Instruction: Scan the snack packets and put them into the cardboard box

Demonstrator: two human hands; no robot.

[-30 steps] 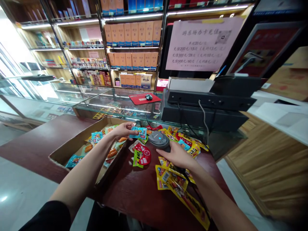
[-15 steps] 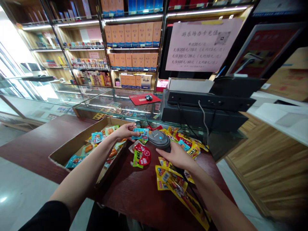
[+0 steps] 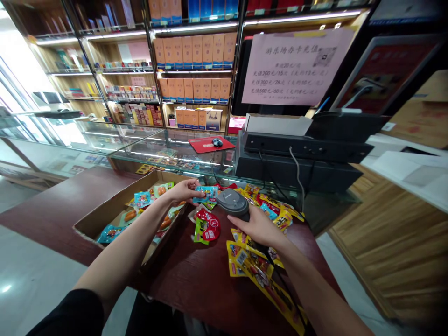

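Between the fingers of my left hand is a small blue snack packet, held above the table near the box's right edge. My right hand grips a dark grey barcode scanner, its head pointing at the blue packet and almost meeting it in view. Under the hands, a red packet and a green packet lie on the table. To the left, an open cardboard box contains several snack packets. Several yellow snack packets lie beneath and beside my right wrist.
More packets are heaped at the table's back right. Behind the brown table stands a glass counter with a mouse on a red pad. A dark cash-register unit with hanging cables borders the right.
The blue light on top of the scanner has gone out. Both hands stay nearly in place, still holding the packet and scanner; the whole view has shifted slightly.
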